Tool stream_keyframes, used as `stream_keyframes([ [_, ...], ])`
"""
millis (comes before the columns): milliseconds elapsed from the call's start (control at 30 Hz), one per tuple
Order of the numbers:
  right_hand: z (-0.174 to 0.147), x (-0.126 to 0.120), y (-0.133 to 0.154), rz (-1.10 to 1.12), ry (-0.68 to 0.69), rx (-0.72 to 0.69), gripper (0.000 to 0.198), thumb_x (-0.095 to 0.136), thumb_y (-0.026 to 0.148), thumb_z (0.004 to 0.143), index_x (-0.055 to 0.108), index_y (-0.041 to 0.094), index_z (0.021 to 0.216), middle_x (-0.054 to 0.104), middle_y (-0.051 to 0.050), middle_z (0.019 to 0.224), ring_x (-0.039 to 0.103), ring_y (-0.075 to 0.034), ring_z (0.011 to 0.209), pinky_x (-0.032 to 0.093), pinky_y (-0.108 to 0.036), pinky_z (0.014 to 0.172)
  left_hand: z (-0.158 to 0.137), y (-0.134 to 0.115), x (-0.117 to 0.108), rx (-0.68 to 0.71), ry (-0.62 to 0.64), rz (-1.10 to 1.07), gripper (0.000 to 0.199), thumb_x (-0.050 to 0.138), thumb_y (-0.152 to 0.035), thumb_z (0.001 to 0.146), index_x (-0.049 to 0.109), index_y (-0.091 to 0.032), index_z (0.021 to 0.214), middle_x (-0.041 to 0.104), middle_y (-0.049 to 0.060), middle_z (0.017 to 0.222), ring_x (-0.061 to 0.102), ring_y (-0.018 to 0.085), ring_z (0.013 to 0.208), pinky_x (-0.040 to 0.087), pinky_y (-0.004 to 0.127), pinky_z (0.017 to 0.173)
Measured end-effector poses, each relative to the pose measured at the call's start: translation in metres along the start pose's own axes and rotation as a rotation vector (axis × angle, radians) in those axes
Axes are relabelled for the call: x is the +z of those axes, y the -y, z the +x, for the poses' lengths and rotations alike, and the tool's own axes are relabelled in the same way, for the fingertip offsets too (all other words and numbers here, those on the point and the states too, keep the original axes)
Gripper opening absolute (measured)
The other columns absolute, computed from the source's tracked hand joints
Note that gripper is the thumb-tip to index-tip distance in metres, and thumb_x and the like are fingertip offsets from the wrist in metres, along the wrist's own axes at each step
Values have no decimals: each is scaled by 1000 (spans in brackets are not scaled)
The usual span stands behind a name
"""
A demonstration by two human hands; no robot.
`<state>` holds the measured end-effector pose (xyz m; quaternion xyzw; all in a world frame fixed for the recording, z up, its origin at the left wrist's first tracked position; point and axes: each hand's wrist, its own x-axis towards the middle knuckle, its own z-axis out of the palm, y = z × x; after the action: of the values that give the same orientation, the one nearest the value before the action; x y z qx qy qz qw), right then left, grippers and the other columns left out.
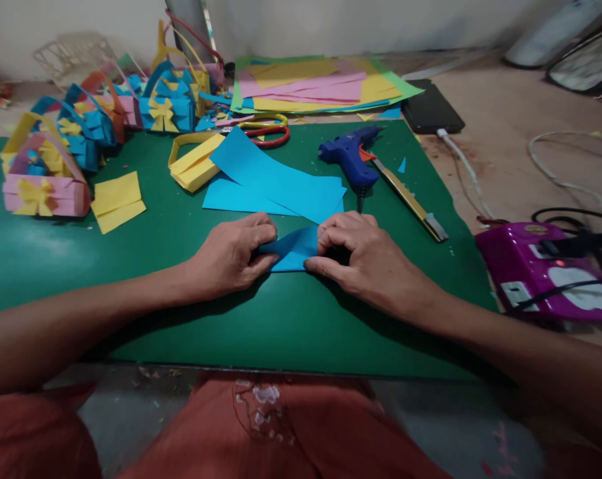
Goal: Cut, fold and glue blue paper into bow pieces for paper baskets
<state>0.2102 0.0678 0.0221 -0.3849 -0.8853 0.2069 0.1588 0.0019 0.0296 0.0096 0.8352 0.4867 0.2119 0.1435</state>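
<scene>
A small piece of blue paper (pixel 295 251) is pinched between my two hands near the front of the green board, its upper edge bent over in a fold. My left hand (pixel 238 254) grips its left end with fingers curled. At the right end, my right hand (pixel 363 256) holds it between thumb and fingers. Just beyond lie several larger blue paper sheets (pixel 275 183), overlapping each other. A yellow folded paper piece (pixel 198 161) rests behind them on the left, beside scissors (pixel 271 131) with red and yellow handles.
Finished-looking paper baskets (pixel 46 193) crowd the left rear. Yellow paper (pixel 118 201) lies near them. A blue glue gun (pixel 350 156) and a cutter knife (pixel 410 199) sit right of centre. Coloured sheets (pixel 310 86), a black phone (pixel 433 106) and a purple power strip (pixel 545 269) surround the board (pixel 301 326).
</scene>
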Motion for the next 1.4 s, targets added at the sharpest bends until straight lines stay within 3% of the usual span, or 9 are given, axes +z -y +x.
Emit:
stream_keyframes([
  [467, 0, 2, -2, -82, -13, -16, 21, 60, 30, 76, 44, 21, 66, 55, -3, 77, 48, -21, 81, 32, -37, 73, 3, 1, -4, 4, 1, -45, 12, 55, -23, 84, 56, -13, 77, 59, 4, 82, 51, 12, 69, 38, 23, 60],
  [767, 1, 3, -2, -91, -29, -45, 21, 59, 30, 76, 43, 22, 64, 58, -5, 78, 50, -22, 80, 34, -39, 73, 9, 2, -18, -20, 127, -87, 14, 64, -25, 80, 59, -12, 79, 59, 3, 84, 49, 9, 65, 37, 23, 59],
  [1400, 2, 3, -3, -109, -20, -31, 22, 60, 31, 75, 43, 22, 64, 59, -6, 79, 50, -24, 82, 35, -41, 73, 7, 8, -10, 24, 68, -62, 11, 64, -23, 78, 59, -13, 80, 61, 3, 86, 53, 10, 67, 40, 23, 61],
])
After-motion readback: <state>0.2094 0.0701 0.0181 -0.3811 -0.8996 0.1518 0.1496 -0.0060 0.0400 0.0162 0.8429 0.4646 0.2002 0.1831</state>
